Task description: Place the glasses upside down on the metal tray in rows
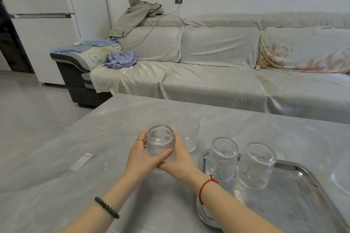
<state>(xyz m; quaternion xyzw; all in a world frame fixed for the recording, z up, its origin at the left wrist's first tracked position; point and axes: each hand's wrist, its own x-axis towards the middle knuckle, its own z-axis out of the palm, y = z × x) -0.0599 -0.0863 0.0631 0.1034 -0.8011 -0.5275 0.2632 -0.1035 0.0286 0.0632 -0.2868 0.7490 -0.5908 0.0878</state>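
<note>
The two forearms come in from the bottom edge, one with a dark bead bracelet (107, 207) and one with a red string (207, 183), and they meet to the left of the metal tray (303, 171).

Between them the left hand (139, 159) and the right hand (180, 159) together hold one ribbed glass (160, 143). Its thick base faces up and its mouth faces down, so I think it is already turned over for the tray. The left fingers (141, 138) wrap the far left side of the glass and the left thumb lies across its near wall. The right fingers close on the right side. The glass sits between the two palms, above the grey table (75, 138), not yet over the tray.

On the tray, two glasses (222, 159) (255, 164) already stand upside down at its far left part, side by side, the start of a row. Probably the held glass goes next to them.

Behind the held glass, left of the tray, another glass (188, 132) stands upright on the table and waits.
</note>
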